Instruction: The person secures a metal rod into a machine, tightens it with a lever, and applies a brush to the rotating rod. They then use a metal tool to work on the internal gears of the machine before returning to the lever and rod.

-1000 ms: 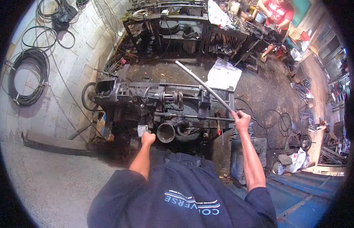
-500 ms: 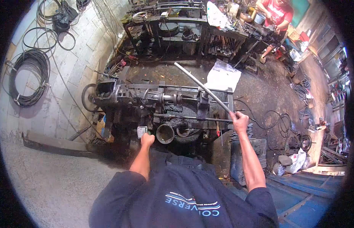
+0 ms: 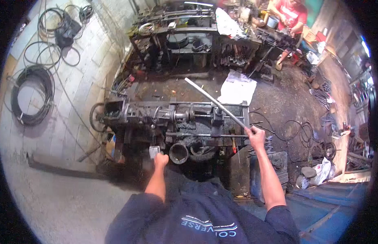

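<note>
As a person in a dark navy T-shirt with white and blue lettering (image 3: 197,217) faces a machine in a cluttered workshop, the arms reach forward on either side. The right hand (image 3: 256,137) is closed firmly around the lower end of a long, straight, silver-grey metal rod (image 3: 217,104), which slants forward and leftward from the fist above the machine's rails, its far tip reaching beyond them. The left hand (image 3: 161,159), its fingers curled, is at a small pale-grey rectangular box (image 3: 154,151); whether it has hold of anything cannot be told.

Just right of the left hand sits a round, open-mouthed metal cylinder (image 3: 178,154). A red-handled tool (image 3: 234,149) hangs to the left of the right hand, a little nearer the body. Ahead of both hands stretches a dark, grimy metal machine with parallel rails (image 3: 172,116), running from left to right.

Beyond the machine, ahead of the right hand and slightly left, a white sheet (image 3: 237,87) lies on the stained floor. Well to the left of the left hand, a thick coil of black cable (image 3: 46,79) hangs against a pale block wall (image 3: 81,101).

Farthest from the hands stands a dark metal workbench (image 3: 180,31) piled with parts; to its right, a co-worker in a red shirt (image 3: 292,16) is bent over equipment.
</note>
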Demonstrator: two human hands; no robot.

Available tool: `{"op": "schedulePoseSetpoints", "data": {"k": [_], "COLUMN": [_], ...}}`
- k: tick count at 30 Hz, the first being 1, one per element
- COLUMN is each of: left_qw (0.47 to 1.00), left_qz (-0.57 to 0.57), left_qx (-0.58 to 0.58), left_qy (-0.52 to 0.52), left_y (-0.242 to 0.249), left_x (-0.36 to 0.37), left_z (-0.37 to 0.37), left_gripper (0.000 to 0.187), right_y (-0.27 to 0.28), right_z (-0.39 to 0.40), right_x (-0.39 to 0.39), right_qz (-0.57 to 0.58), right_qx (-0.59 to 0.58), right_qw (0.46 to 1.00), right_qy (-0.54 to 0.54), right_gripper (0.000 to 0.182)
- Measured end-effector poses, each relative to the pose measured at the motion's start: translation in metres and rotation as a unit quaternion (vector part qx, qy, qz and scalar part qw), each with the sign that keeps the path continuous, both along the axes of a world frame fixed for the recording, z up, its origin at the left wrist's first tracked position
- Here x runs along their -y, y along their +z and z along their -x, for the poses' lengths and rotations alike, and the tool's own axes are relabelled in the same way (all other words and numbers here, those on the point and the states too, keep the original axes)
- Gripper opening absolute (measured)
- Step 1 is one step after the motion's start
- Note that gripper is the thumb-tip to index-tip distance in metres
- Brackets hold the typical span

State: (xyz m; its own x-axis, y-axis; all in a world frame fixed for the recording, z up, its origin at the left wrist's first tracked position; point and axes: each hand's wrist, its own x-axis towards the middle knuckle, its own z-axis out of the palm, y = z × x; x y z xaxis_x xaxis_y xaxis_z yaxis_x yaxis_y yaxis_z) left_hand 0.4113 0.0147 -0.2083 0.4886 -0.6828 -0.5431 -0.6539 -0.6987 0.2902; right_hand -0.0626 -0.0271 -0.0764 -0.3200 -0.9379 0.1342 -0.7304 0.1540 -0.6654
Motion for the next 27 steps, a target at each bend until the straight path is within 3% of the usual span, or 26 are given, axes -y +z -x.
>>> {"op": "schedulePoseSetpoints", "data": {"k": [6,9,13,17,19,21,23,25,27], "left_qw": [1.000,0.999,0.999,0.997,0.993,0.971,0.929,0.914,0.861], "left_qz": [0.011,0.032,0.005,-0.043,0.009,0.186,0.363,0.389,0.272], "left_qx": [-0.001,-0.012,-0.020,0.011,0.089,0.112,0.004,-0.113,-0.351], "left_qy": [-0.007,-0.023,-0.031,-0.061,-0.082,-0.099,-0.067,0.011,0.249], "left_y": [-0.002,-0.023,-0.001,0.018,0.045,0.088,0.061,0.041,-0.023], "left_x": [-0.002,-0.007,-0.003,-0.006,-0.006,-0.004,0.006,0.020,0.040], "left_z": [-0.004,-0.015,-0.007,0.002,0.027,0.066,0.103,0.161,0.222], "left_gripper": [0.043,0.041,0.043,0.043,0.041,0.038,0.035,0.035,0.046], "right_y": [-0.017,-0.016,-0.032,-0.029,-0.025,-0.018,-0.019,-0.018,-0.024], "right_z": [0.011,0.007,0.017,0.026,0.026,0.025,0.028,0.024,0.025], "right_x": [0.005,0.006,0.009,0.005,0.007,0.010,0.011,0.010,0.009], "right_qz": [-0.019,-0.030,0.010,-0.050,-0.065,-0.098,-0.099,-0.064,-0.043], "right_qx": [0.042,0.141,0.200,0.293,0.284,0.316,0.298,0.251,0.251], "right_qw": [0.999,0.988,0.979,0.954,0.955,0.941,0.946,0.961,0.963], "right_qy": [-0.016,-0.050,-0.019,0.024,0.055,0.068,0.083,0.091,0.089], "right_gripper": [0.037,0.036,0.032,0.025,0.023,0.023,0.022,0.019,0.017]}}
